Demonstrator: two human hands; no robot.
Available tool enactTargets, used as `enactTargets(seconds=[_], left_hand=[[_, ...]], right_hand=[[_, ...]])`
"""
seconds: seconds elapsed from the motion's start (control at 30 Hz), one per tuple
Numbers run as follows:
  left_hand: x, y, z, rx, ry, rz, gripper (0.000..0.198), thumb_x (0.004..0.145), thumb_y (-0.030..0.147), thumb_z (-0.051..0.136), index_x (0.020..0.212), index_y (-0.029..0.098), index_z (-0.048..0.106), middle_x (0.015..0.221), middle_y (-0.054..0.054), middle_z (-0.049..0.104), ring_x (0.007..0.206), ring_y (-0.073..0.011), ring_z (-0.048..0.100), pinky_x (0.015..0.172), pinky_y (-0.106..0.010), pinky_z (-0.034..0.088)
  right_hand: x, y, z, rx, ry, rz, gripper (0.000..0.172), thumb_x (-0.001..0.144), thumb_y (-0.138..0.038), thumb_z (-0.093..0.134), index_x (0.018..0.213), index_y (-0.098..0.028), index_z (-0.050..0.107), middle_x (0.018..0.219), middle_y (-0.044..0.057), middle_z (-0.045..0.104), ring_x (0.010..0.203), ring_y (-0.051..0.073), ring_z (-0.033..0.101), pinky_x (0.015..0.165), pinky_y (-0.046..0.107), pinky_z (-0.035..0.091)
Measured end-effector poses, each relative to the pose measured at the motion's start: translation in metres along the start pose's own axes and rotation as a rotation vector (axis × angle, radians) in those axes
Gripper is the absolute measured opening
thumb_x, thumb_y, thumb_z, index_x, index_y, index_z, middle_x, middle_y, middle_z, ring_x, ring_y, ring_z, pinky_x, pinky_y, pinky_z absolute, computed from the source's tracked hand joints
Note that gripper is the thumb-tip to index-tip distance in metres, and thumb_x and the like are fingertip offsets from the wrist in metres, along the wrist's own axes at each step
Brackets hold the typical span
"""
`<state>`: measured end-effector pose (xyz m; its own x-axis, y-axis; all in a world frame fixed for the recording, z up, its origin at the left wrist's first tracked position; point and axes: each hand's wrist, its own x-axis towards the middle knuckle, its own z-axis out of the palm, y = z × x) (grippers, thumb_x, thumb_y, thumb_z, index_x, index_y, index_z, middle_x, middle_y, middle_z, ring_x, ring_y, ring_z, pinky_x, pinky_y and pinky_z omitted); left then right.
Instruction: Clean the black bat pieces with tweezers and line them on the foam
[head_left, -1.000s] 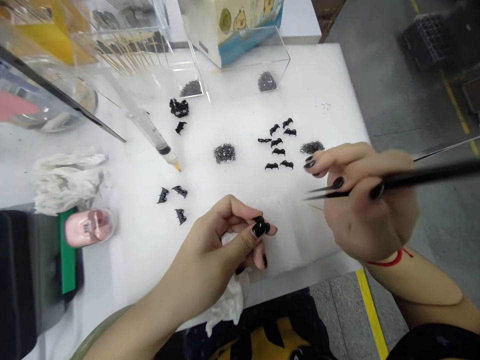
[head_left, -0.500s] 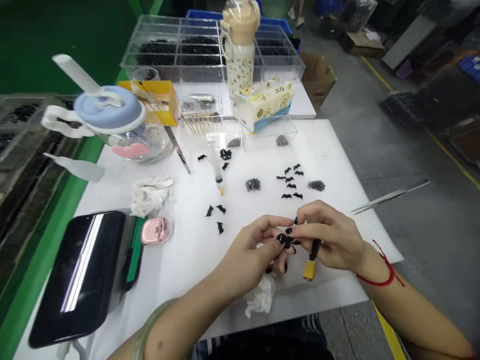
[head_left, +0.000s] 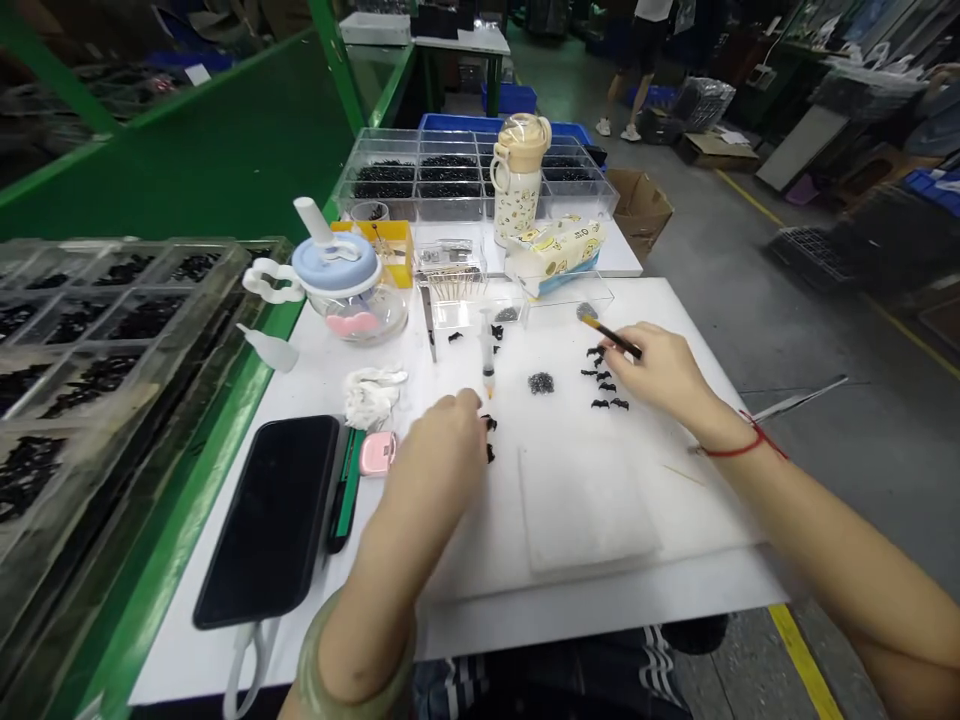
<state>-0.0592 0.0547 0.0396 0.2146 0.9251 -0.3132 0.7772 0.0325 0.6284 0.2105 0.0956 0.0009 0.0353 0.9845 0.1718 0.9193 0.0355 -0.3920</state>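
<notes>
Fingers (head_left: 636,362) of right hand (head_left: 664,378) pinch one brush (head_left: 610,337)

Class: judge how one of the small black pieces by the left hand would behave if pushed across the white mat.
Probably very light: each black piece is tiny beside the left hand. Likely to skid or flip, not roll, as the shapes look flat and winged. The right hand holds a stick, suggesting fiddly handling.

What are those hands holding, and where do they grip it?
The right hand pinches a thin black stick by its rear end, yellow tip free. The left hand is beside small black pieces; any hold is hidden.
</notes>
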Motion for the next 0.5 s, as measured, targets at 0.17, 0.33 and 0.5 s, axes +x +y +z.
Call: enactTargets(seconds=[0.17,0.33,0.5], left_hand=[[0.017,-0.020,-0.005,0.231,-0.016,-0.073,0.017,0.097,0.028,0.057,0.105,0.014,0.062,0.090,-0.004,0.065,0.083,-0.0202,0.064,0.076,-0.039,0.054],[0.021,-0.022,0.008,0.329,0.011,-0.095,0.021,0.098,0.032,0.058,0.109,0.014,0.062,0.094,-0.004,0.066,0.081,-0.0184,0.066,0.074,-0.037,0.057],[0.021,-0.020,0.015,0.314,-0.008,-0.079,0.012,0.096,0.026,0.060,0.098,0.014,0.063,0.097,-0.004,0.065,0.084,-0.0180,0.064,0.075,-0.036,0.056]], right_hand=[[0.030,-0.001,0.014,-0.097,-0.079,0.118,0.024,0.093,-0.035,0.064,0.105,-0.014,0.065,0.113,0.008,0.064,0.102,0.023,0.063,0.091,0.045,0.053],[0.022,-0.006,-0.001,0.111,-0.055,0.064,0.023,0.092,-0.034,0.063,0.105,-0.015,0.066,0.118,0.010,0.062,0.110,0.026,0.059,0.098,0.049,0.048],[-0.012,-0.021,-0.022,0.496,-0.125,-0.094,0.041,0.101,-0.043,0.032,0.106,-0.022,0.066,0.132,0.010,0.058,0.114,0.025,0.059,0.089,0.038,0.054]])
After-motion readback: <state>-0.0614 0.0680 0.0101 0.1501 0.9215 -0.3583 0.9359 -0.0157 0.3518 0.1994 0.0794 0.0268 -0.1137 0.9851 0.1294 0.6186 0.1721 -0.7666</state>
